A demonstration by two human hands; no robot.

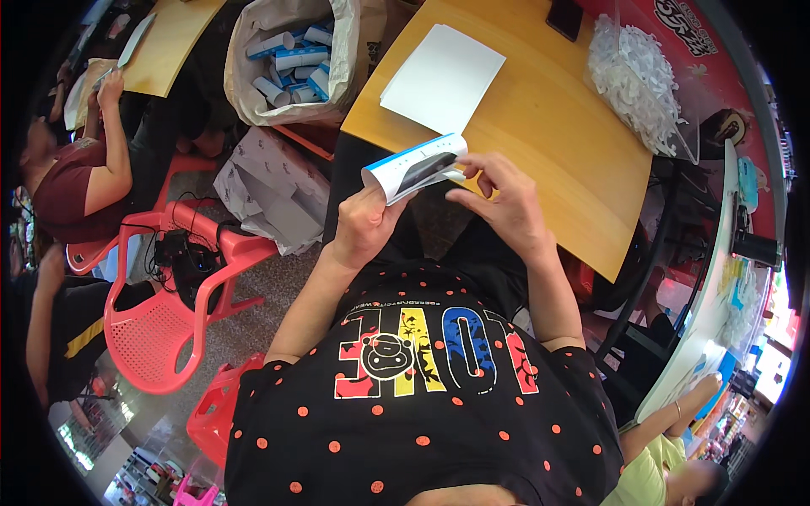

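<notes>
A printed paper sheet (403,166), white with a blue edge and a dark picture, is curled into a loose roll above my lap, just off the table's near edge. Closed around its lower left end is my left hand (369,221). My right hand (509,202) is at the roll's other end, fingertips against or close beside the paper, thumb spread away from the fingers. Beyond the roll, a stack of white sheets (443,78) lies on the yellow wooden table (548,152).
Left of the table stands a bag (239,93) full of blue and white paper rolls. A clear bag of whitish plastic pieces (639,80) sits at the table's right, a dark phone (565,17) at the far edge. Red chairs (156,341) and other people (84,181) are nearby.
</notes>
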